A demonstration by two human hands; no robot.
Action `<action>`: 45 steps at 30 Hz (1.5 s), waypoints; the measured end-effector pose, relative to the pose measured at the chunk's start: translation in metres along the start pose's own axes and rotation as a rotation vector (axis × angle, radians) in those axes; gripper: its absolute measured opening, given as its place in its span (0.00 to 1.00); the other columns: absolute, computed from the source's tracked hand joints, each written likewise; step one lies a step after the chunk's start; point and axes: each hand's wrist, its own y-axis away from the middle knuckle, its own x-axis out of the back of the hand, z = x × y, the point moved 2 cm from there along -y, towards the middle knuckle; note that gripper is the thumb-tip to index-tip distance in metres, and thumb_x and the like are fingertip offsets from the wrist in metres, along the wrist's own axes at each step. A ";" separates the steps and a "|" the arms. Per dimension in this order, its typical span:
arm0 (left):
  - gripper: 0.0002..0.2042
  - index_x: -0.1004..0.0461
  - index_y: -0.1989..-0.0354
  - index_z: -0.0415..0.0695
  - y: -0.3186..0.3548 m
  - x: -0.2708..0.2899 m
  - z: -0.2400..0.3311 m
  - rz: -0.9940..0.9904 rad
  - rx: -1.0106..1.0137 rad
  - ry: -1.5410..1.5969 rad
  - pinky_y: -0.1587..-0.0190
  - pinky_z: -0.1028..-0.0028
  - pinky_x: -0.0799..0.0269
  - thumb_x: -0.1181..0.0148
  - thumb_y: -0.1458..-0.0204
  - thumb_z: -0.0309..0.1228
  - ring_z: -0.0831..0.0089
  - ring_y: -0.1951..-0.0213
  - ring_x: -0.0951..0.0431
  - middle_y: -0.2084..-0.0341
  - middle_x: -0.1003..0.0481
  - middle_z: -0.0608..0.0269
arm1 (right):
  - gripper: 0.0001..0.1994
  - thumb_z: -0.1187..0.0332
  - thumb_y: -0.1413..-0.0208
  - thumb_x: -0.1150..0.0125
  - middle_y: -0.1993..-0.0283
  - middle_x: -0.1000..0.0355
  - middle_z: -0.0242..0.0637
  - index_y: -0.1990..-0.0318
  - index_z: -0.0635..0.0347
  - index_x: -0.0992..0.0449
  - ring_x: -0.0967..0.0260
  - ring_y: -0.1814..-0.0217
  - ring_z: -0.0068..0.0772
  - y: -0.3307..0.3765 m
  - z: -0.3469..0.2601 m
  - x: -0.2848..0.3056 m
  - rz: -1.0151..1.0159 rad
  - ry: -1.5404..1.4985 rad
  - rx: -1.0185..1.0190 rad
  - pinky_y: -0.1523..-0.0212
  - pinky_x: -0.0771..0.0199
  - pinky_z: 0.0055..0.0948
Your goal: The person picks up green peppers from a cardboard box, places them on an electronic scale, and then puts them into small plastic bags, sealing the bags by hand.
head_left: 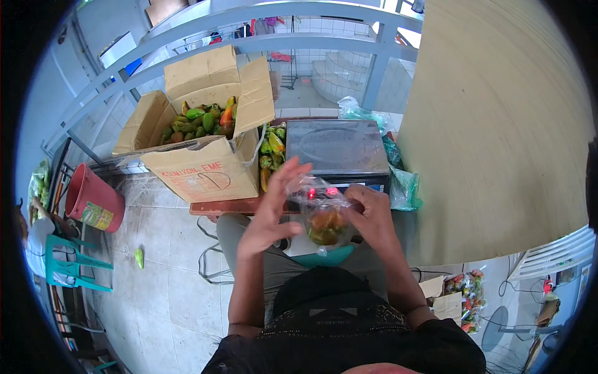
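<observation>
At six o'clock of the grey digital scale [336,149], a clear plastic bag of chilli peppers [324,218] is filled but unsealed, right hand [374,215] clamped on it, left hand [274,206] spread apart.

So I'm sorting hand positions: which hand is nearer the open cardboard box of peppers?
Left. The left hand is raised just right of the cardboard box; the right hand is farther right, holding the clear bag.

Pale tiled floor [168,274] in daylight; red bucket [93,201] at nine o'clock, green chair [71,268] below it; grey railing [249,43] and tiled steps [339,71] at twelve; tan wall [498,118] at three.
</observation>
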 end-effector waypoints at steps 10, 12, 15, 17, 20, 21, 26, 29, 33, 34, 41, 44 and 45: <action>0.13 0.32 0.60 0.36 0.011 -0.006 -0.119 -0.123 0.389 -0.251 0.57 0.75 0.37 0.56 0.46 0.34 0.74 0.58 0.32 0.61 0.31 0.59 | 0.13 0.72 0.66 0.37 0.68 0.35 0.35 0.69 0.62 0.32 0.36 0.66 0.32 -0.012 0.001 0.039 0.259 -0.003 0.381 0.64 0.38 0.25; 0.13 0.31 0.62 0.36 0.004 -0.012 -0.118 -0.185 0.463 -0.076 0.57 0.76 0.37 0.58 0.45 0.33 0.75 0.58 0.33 0.61 0.30 0.61 | 0.17 0.72 0.65 0.37 0.64 0.35 0.35 0.64 0.62 0.32 0.37 0.64 0.30 -0.014 0.008 0.052 0.427 -0.237 0.369 0.61 0.38 0.24; 0.12 0.30 0.66 0.36 -0.007 -0.020 -0.098 -0.090 0.389 -0.113 0.60 0.76 0.36 0.58 0.46 0.31 0.77 0.67 0.29 0.72 0.27 0.62 | 0.23 0.71 0.64 0.36 0.56 0.36 0.36 0.56 0.63 0.35 0.38 0.60 0.25 -0.015 0.026 0.061 0.487 -0.535 0.293 0.56 0.40 0.24; 0.12 0.30 0.66 0.37 -0.011 -0.023 -0.091 -0.120 0.397 -0.129 0.60 0.77 0.36 0.58 0.46 0.31 0.78 0.66 0.29 0.71 0.27 0.62 | 0.26 0.70 0.63 0.36 0.53 0.38 0.37 0.52 0.63 0.36 0.39 0.58 0.23 -0.015 0.036 0.054 0.389 -0.579 0.234 0.54 0.41 0.24; 0.13 0.30 0.63 0.37 -0.011 -0.015 -0.117 -0.344 0.443 -0.076 0.55 0.76 0.38 0.58 0.45 0.33 0.76 0.62 0.31 0.68 0.28 0.63 | 0.24 0.70 0.61 0.36 0.57 0.34 0.36 0.53 0.63 0.34 0.37 0.62 0.21 -0.018 0.041 0.024 -0.032 -0.485 0.166 0.58 0.39 0.22; 0.14 0.31 0.60 0.38 -0.009 -0.014 -0.122 -0.486 0.536 -0.048 0.52 0.74 0.41 0.57 0.45 0.34 0.74 0.59 0.33 0.64 0.29 0.62 | 0.19 0.70 0.60 0.37 0.62 0.33 0.34 0.58 0.63 0.31 0.37 0.65 0.20 -0.019 0.043 0.016 -0.090 -0.670 -0.050 0.61 0.38 0.20; 0.15 0.30 0.63 0.39 0.001 -0.023 -0.116 -0.420 0.510 -0.095 0.53 0.75 0.40 0.58 0.45 0.37 0.75 0.61 0.32 0.67 0.29 0.63 | 0.05 0.72 0.57 0.40 0.76 0.35 0.27 0.75 0.60 0.31 0.39 0.72 0.16 -0.034 0.042 0.014 0.025 -0.566 0.085 0.72 0.40 0.18; 0.15 0.30 0.65 0.39 0.002 -0.025 -0.113 -0.359 0.487 -0.041 0.54 0.76 0.40 0.57 0.45 0.39 0.76 0.62 0.32 0.70 0.29 0.64 | 0.05 0.73 0.56 0.41 0.77 0.36 0.26 0.76 0.60 0.32 0.41 0.75 0.15 -0.037 0.038 0.014 0.071 -0.608 0.064 0.74 0.43 0.16; 0.15 0.31 0.69 0.40 0.003 -0.021 -0.112 -0.213 0.500 -0.112 0.59 0.76 0.39 0.57 0.45 0.41 0.78 0.66 0.33 0.74 0.31 0.67 | 0.03 0.74 0.54 0.44 0.79 0.39 0.24 0.73 0.60 0.33 0.45 0.76 0.14 -0.035 0.035 0.060 0.252 -0.729 0.129 0.73 0.45 0.15; 0.15 0.31 0.69 0.40 0.008 -0.019 -0.117 -0.213 0.498 -0.112 0.59 0.76 0.39 0.57 0.45 0.41 0.78 0.66 0.33 0.74 0.31 0.67 | 0.03 0.75 0.54 0.45 0.79 0.40 0.24 0.72 0.60 0.33 0.45 0.76 0.13 -0.034 0.032 0.073 0.228 -0.890 0.106 0.73 0.45 0.15; 0.14 0.32 0.72 0.40 0.005 -0.015 -0.114 0.076 0.434 0.045 0.62 0.77 0.37 0.60 0.44 0.36 0.78 0.69 0.32 0.77 0.31 0.65 | 0.08 0.73 0.52 0.45 0.74 0.38 0.25 0.62 0.59 0.31 0.44 0.74 0.15 -0.033 0.043 0.058 0.328 -0.553 0.093 0.71 0.43 0.14; 0.14 0.33 0.73 0.39 0.007 -0.016 -0.119 0.074 0.390 -0.039 0.64 0.78 0.37 0.60 0.44 0.36 0.78 0.71 0.32 0.79 0.31 0.65 | 0.09 0.73 0.52 0.45 0.73 0.37 0.26 0.61 0.60 0.31 0.44 0.74 0.15 -0.027 0.039 0.018 0.111 -0.621 0.028 0.70 0.41 0.14; 0.14 0.33 0.73 0.39 0.012 -0.013 -0.124 0.126 0.372 -0.111 0.65 0.79 0.37 0.61 0.44 0.35 0.79 0.72 0.32 0.79 0.32 0.65 | 0.09 0.73 0.52 0.45 0.72 0.37 0.26 0.62 0.60 0.31 0.43 0.73 0.15 -0.025 0.037 0.007 -0.067 -0.742 -0.016 0.70 0.41 0.15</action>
